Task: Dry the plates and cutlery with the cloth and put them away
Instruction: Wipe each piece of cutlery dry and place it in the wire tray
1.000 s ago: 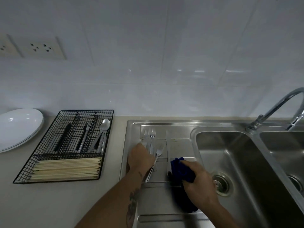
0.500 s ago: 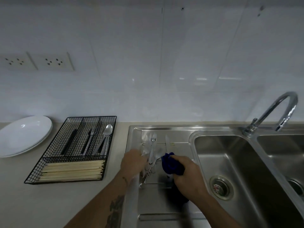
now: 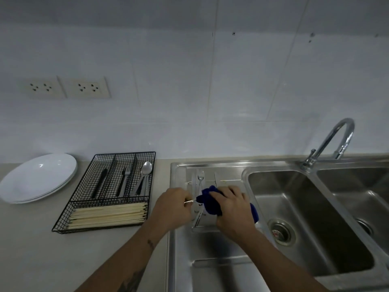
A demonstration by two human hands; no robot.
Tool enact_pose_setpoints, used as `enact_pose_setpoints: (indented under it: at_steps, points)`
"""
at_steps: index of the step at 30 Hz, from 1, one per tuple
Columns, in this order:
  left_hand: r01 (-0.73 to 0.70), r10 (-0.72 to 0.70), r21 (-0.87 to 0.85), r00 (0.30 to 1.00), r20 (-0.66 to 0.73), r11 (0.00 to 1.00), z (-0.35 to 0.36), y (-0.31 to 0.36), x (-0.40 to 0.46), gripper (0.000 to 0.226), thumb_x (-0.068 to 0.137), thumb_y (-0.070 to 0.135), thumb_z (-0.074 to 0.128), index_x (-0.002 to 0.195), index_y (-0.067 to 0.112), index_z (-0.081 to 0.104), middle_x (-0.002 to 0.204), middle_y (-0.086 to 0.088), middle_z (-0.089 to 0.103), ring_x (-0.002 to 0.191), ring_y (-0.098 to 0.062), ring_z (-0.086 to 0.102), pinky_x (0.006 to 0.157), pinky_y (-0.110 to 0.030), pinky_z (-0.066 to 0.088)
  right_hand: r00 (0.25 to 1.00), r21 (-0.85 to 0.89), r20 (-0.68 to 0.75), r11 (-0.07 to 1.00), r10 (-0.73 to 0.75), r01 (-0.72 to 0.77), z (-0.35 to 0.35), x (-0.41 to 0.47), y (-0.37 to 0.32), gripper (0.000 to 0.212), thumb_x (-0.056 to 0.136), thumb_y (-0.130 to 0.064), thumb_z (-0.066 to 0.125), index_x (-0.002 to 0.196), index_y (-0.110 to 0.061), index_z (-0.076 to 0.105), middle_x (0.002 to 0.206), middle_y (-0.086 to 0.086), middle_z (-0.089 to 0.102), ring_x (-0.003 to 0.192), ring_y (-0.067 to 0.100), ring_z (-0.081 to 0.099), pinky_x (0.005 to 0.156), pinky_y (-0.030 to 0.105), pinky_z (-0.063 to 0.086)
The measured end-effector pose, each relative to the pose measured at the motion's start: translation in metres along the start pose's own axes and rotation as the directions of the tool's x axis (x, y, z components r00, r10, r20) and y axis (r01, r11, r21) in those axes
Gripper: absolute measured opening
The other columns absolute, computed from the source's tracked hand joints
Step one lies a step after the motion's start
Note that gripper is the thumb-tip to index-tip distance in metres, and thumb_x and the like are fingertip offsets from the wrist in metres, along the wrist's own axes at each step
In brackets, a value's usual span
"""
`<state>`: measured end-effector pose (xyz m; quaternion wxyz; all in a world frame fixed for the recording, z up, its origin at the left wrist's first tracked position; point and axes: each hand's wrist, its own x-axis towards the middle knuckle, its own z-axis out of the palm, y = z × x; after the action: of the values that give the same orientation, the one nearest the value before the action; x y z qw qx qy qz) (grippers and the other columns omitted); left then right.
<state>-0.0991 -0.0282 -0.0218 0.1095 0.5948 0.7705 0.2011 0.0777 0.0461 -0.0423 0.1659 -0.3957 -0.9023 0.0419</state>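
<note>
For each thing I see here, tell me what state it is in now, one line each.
left hand: holds a metal utensil
right hand: grips the blue cloth around it
plates: stacked on the counter
wire tray: holds cutlery and chopsticks
tap: no water seen running

Home kitchen. Stainless double-bowl sink [image 3: 311, 224] with drainboard set into a pale countertop [image 3: 31, 239], gooseneck faucet [image 3: 334, 140] behind it. White tiled wall [image 3: 189, 81] with two socket plates [image 3: 67, 87]. Black wire cutlery tray [image 3: 65, 216] on the counter: knife, forks, spoon in the narrow slots, chopsticks [image 3: 109, 214] in the front one. Stacked white plates [image 3: 39, 178] beside the tray.
</note>
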Motion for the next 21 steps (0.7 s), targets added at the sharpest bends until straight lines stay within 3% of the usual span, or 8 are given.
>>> enact_pose_setpoints:
  at_steps: [5,11,14,18,21]
  points:
    - [-0.126,0.124,-0.028,0.991,-0.058,0.992,-0.012,-0.008,-0.01,0.014,0.09,0.02,0.056,0.083,0.019,0.069,0.081,0.005,0.061,0.072,-0.009,0.056,0.067,-0.028,0.051,0.996,-0.032,-0.055,0.997,-0.072,0.07,-0.003,-0.011,-0.028,0.072,0.051,-0.024,0.082,0.12,-0.025,0.062,0.118,-0.005,0.062,0.107,0.023,0.054,0.082,0.039,0.049]
    - [-0.112,0.115,-0.08,0.993,0.035,0.991,-0.016,-0.023,-0.021,0.024,0.095,0.019,0.05,0.094,0.02,0.075,0.09,0.008,0.058,0.085,-0.011,0.057,0.079,-0.031,0.05,0.972,0.061,-0.057,0.973,0.226,-0.223,-0.014,-0.026,-0.009,0.064,0.068,-0.015,0.073,0.129,-0.024,0.057,0.123,-0.004,0.06,0.11,0.022,0.05,0.092,0.038,0.044]
    - [-0.067,0.072,-0.07,0.995,0.072,0.995,-0.021,-0.025,-0.021,0.028,0.095,0.016,0.048,0.095,0.017,0.077,0.09,0.002,0.06,0.085,-0.016,0.059,0.077,-0.034,0.052,0.946,0.142,-0.128,0.95,0.296,-0.278,-0.025,-0.029,-0.011,0.067,0.066,-0.01,0.071,0.13,-0.021,0.057,0.124,-0.003,0.06,0.107,0.022,0.049,0.093,0.036,0.044]
    - [-0.024,0.038,-0.122,0.993,0.113,0.992,-0.029,-0.018,-0.018,0.029,0.09,0.012,0.048,0.091,0.015,0.077,0.086,-0.004,0.069,0.071,-0.017,0.062,0.061,-0.028,0.049,0.964,0.14,-0.228,0.984,0.138,-0.108,-0.03,-0.028,-0.04,0.064,0.065,-0.014,0.071,0.128,-0.02,0.059,0.124,-0.004,0.06,0.11,0.02,0.049,0.094,0.038,0.046]
    - [-0.031,0.05,-0.141,0.99,0.134,0.99,-0.031,-0.015,-0.017,0.024,0.091,0.016,0.052,0.087,0.012,0.076,0.082,-0.006,0.07,0.071,-0.02,0.063,0.063,-0.031,0.05,0.978,0.06,-0.209,0.998,0.016,-0.003,-0.02,-0.029,-0.057,0.063,0.066,-0.021,0.07,0.128,-0.024,0.059,0.127,-0.006,0.059,0.113,0.021,0.049,0.092,0.039,0.046]
